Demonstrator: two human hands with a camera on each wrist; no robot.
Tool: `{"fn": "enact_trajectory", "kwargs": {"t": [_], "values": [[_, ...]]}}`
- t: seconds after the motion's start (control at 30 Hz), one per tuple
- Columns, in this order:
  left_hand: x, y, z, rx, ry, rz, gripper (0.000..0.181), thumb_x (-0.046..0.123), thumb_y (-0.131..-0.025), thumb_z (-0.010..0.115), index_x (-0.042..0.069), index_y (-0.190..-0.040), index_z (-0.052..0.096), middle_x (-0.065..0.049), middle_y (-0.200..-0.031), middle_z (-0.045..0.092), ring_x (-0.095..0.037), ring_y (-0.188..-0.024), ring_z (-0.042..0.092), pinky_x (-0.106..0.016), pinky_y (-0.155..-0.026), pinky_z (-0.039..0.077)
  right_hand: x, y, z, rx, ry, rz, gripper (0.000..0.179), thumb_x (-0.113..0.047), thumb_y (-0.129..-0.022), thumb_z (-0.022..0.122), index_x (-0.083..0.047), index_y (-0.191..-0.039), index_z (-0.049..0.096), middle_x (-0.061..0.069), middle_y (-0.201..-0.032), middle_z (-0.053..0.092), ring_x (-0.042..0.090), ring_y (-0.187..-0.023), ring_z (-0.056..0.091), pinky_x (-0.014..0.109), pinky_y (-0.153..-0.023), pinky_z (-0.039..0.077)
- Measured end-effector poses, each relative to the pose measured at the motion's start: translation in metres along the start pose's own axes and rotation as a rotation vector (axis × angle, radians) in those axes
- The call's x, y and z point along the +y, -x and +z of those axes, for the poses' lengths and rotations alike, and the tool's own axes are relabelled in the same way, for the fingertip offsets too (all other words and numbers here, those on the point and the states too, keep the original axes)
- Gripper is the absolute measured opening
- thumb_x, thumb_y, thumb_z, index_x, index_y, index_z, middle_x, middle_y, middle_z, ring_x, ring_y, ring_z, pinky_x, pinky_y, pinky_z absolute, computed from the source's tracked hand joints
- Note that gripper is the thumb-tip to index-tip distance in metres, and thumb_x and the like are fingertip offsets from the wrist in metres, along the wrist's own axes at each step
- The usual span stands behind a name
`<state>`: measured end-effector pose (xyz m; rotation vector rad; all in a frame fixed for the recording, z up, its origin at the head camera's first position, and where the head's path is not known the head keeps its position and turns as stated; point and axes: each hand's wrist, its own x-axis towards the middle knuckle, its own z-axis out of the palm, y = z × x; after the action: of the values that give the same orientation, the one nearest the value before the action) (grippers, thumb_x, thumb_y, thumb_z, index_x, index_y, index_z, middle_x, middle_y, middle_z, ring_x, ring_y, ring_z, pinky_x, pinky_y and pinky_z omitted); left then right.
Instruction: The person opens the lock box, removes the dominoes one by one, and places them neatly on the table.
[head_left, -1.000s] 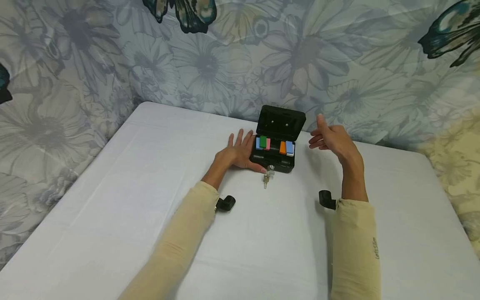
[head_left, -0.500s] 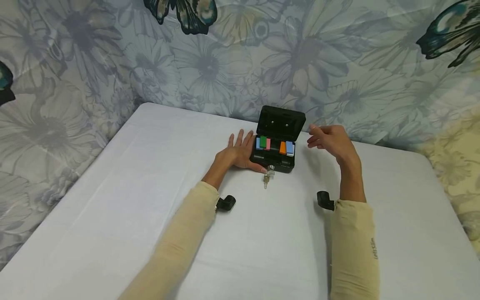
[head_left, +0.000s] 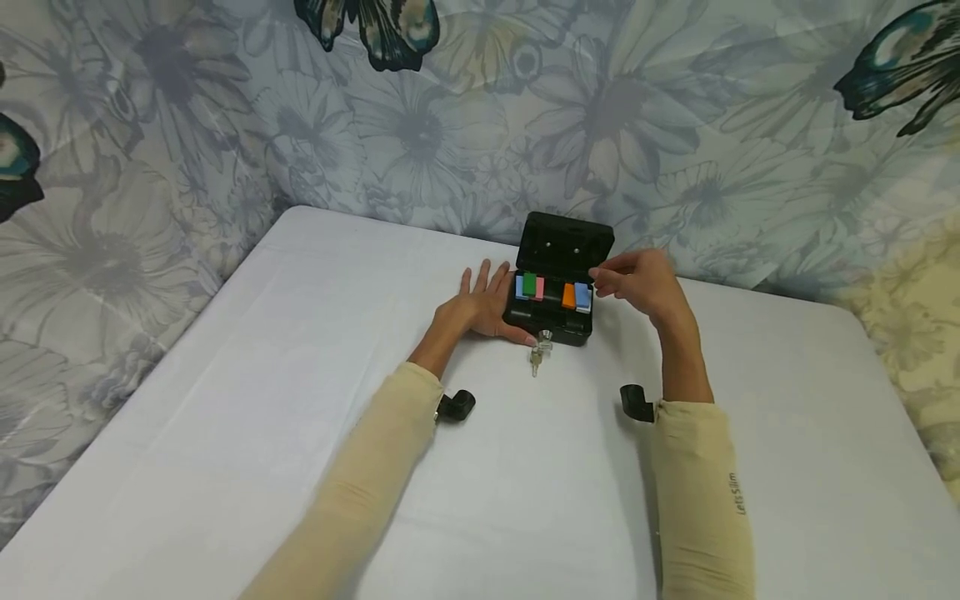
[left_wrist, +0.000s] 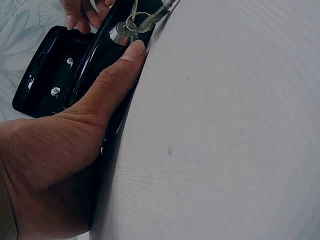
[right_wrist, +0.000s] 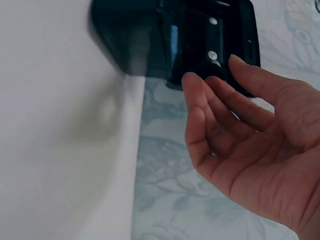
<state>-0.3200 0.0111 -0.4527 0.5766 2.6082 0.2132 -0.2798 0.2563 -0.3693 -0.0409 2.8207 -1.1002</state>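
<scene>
A black cash box (head_left: 546,321) stands at the far side of the table, its lid (head_left: 564,240) raised. Inside lie small coloured rectangular pieces: blue, green (head_left: 529,284) and pink at left, orange (head_left: 569,295), blue and white at right. My left hand (head_left: 480,313) lies spread against the box's left side, the thumb along the front beside the lock (left_wrist: 120,34). Keys (head_left: 536,359) on a ring hang from that lock. My right hand (head_left: 643,283) is at the box's right side near the lid hinge, fingers bent loosely; the right wrist view shows nothing between thumb and fingers.
A white cloth covers the table (head_left: 360,317). Right behind the box hangs a floral backdrop (head_left: 420,158) with butterflies. Black camera mounts (head_left: 456,406) stick out from both sleeved wrists.
My right hand has moved left and its fingers have come closer to the box's right edge and lid. The left hand, box and coloured pieces have stayed in place.
</scene>
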Motion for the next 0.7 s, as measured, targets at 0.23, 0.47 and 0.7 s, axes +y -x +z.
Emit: {"fn": "enact_trajectory", "kwargs": {"t": [0.23, 0.47, 0.7], "values": [[-0.001, -0.001, -0.002, 0.017, -0.009, -0.001, 0.131, 0.079, -0.086, 0.063, 0.014, -0.167, -0.017, -0.003, -0.175, -0.026, -0.031, -0.161, -0.029, -0.056, -0.131, -0.016, -0.003, -0.004, 0.010, -0.010, -0.009, -0.009, 0.043, -0.029, -0.103, 0.066, 0.006, -0.127, 0.071, 0.026, -0.116, 0.077, 0.045, -0.112, 0.072, 0.065, -0.108, 0.048], [-0.002, 0.000, 0.000, 0.002, -0.003, -0.004, 0.130, 0.078, -0.087, 0.063, 0.014, -0.167, -0.017, -0.002, -0.175, -0.026, -0.030, -0.161, -0.029, -0.056, -0.131, -0.016, -0.004, -0.003, 0.016, 0.001, -0.007, -0.001, 0.040, -0.027, -0.102, 0.068, 0.006, -0.124, 0.072, 0.028, -0.116, 0.076, 0.044, -0.110, 0.072, 0.061, -0.107, 0.049], [-0.002, 0.000, 0.001, 0.010, -0.004, -0.001, 0.130, 0.078, -0.087, 0.064, 0.014, -0.167, -0.016, -0.003, -0.176, -0.025, -0.030, -0.162, -0.029, -0.055, -0.131, -0.016, -0.003, -0.004, 0.019, 0.017, 0.029, 0.001, 0.039, -0.026, -0.102, 0.069, 0.005, -0.124, 0.072, 0.029, -0.118, 0.074, 0.044, -0.109, 0.071, 0.062, -0.104, 0.050]]}}
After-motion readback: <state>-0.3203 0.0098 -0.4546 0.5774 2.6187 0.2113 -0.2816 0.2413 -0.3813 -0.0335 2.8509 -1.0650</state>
